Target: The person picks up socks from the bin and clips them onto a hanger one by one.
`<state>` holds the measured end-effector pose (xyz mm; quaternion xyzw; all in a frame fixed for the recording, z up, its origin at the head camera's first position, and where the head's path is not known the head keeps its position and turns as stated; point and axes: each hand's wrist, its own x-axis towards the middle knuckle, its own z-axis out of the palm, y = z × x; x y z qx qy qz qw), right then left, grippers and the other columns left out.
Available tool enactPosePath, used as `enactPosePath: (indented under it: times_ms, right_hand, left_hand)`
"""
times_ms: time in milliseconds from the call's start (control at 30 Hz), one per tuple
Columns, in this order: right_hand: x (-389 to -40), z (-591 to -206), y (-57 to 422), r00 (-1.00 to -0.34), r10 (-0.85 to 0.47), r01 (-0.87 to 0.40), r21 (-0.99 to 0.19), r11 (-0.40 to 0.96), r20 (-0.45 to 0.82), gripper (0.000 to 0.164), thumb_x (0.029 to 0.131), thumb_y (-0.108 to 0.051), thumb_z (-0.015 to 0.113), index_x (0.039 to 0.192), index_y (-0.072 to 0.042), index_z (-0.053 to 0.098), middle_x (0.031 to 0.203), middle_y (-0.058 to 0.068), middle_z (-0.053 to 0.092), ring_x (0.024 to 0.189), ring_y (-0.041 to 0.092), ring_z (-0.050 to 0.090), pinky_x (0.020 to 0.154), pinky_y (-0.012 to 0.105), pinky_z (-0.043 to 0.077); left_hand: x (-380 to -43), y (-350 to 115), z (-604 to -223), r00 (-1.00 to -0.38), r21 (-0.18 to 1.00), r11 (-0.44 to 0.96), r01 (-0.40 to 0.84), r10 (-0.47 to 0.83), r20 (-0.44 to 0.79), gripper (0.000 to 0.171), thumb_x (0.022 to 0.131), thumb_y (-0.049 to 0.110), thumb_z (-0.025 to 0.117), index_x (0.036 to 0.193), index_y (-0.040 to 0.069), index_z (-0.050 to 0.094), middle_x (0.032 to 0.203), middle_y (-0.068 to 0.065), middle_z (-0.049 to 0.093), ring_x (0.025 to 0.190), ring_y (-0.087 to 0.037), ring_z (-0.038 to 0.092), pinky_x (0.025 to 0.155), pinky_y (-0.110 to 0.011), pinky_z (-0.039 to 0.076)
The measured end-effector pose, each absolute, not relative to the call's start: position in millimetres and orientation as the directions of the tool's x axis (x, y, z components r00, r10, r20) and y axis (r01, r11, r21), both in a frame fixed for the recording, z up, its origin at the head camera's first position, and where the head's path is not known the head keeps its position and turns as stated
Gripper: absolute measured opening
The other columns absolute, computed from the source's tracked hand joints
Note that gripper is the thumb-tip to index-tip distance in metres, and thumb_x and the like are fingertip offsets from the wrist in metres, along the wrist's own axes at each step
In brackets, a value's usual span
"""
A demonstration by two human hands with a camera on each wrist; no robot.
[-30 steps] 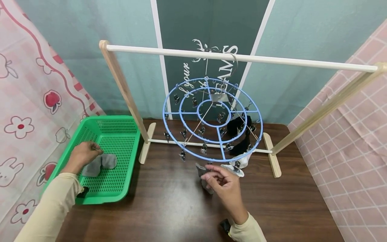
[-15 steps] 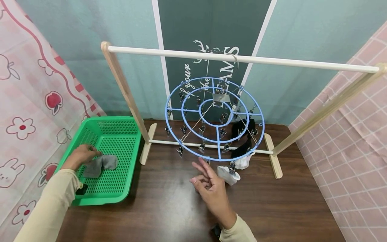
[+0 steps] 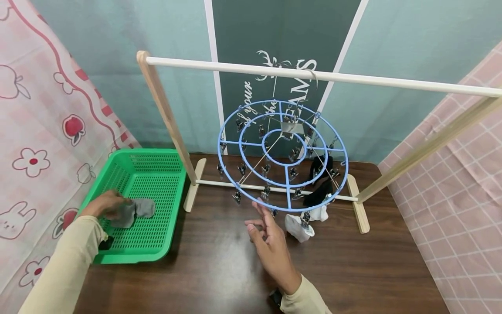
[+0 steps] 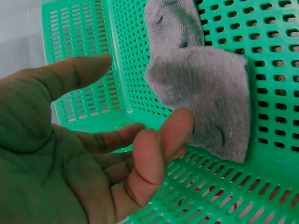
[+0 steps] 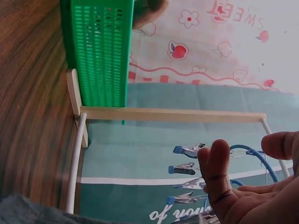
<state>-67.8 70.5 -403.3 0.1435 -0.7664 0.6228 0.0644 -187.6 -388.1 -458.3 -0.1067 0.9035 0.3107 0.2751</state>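
My left hand [image 3: 103, 205] is inside the green basket [image 3: 166, 231], beside a grey sock [image 3: 145, 208]. In the left wrist view its thumb and fingers stand apart, holding nothing; the fingertips overlap the ribbed grey fabric, and contact cannot be told. My right hand [image 3: 272, 250] is raised at the front rim of the blue round clip hanger [image 3: 288, 192], fingers extended and nothing in them. Metal clips [image 5: 187, 150] hang near its fingers in the right wrist view. Grey fabric [image 5: 32, 212] shows at that view's lower corner. White socks [image 3: 299, 229] and black socks [image 3: 319, 194] hang on the hanger's right side.
The hanger hooks onto a white rail [image 3: 235, 67] on a wooden stand [image 3: 166, 113]. The stand's left foot [image 3: 195, 185] is close to the basket. Brown tabletop [image 3: 219, 261] lies below. Curtains [image 3: 176, 26] close off the back and sides.
My right hand has moved left from the grey sock under the rim, which it now hides. The hanger has turned slightly, and the white sock has swung. My left hand stays in the basket.
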Motion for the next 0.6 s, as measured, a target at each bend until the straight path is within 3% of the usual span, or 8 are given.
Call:
enactPosePath:
  times_ms: [67,133,267,433,600]
  right_hand:
    - [-71,-403,69,-0.958,-0.154,-0.270,-0.946,0.182,0.243,0.053,0.094,0.006,0.053,0.144,0.003,0.036,0.125,0.015,0.061,0.076,0.011,0.062,0.060,0.026,0.050]
    - [-74,-404,67,-0.965,-0.168,-0.234,-0.954,0.186,0.204,0.054,0.096,0.004,0.052,0.146,0.000,0.034,0.119,0.013,0.064,0.071,0.007,0.059,0.060,0.025,0.049]
    - [-86,-416,63,-0.973,-0.184,-0.170,-0.971,0.169,0.138,0.059,0.096,0.000,0.054,0.150,-0.010,0.031,0.125,0.008,0.062,0.070,0.008,0.058,0.059,0.023,0.048]
    - [-100,-436,58,-0.973,-0.200,-0.138,-0.985,0.100,0.116,0.066,0.095,-0.004,0.058,0.150,-0.025,0.030,0.131,0.005,0.058,0.072,0.009,0.061,0.058,0.020,0.047]
    - [-105,-438,55,-0.961,-0.220,-0.172,-0.985,-0.002,0.168,0.066,0.093,0.000,0.060,0.150,-0.018,0.032,0.137,0.007,0.052,0.078,0.012,0.064,0.060,0.019,0.046]
  left_hand:
    - [-188,-388,-460,-0.811,0.506,0.777,-0.375,-0.010,-0.585,0.033,0.095,0.021,0.053,0.090,-0.011,0.061,0.072,-0.013,0.057,0.054,-0.015,0.056,0.053,-0.032,0.051]
    - [-187,-386,-461,-0.802,0.509,0.774,-0.377,0.002,-0.597,0.030,0.094,0.019,0.052,0.071,0.001,0.058,0.059,-0.004,0.052,0.048,-0.012,0.052,0.049,-0.030,0.049]
    - [-186,-383,-462,-0.791,0.513,0.763,-0.393,0.004,-0.612,0.033,0.094,0.019,0.052,0.062,0.010,0.051,0.052,0.000,0.046,0.045,-0.010,0.048,0.046,-0.027,0.046]
    - [-187,-384,-466,-0.792,0.508,0.769,-0.389,0.003,-0.610,0.029,0.094,0.018,0.052,0.070,0.003,0.057,0.055,-0.001,0.049,0.047,-0.011,0.050,0.048,-0.028,0.048]
    - [-187,-385,-469,-0.795,0.503,0.772,-0.389,-0.005,-0.607,0.024,0.093,0.016,0.053,0.080,-0.002,0.061,0.062,-0.006,0.053,0.049,-0.013,0.054,0.049,-0.029,0.050]
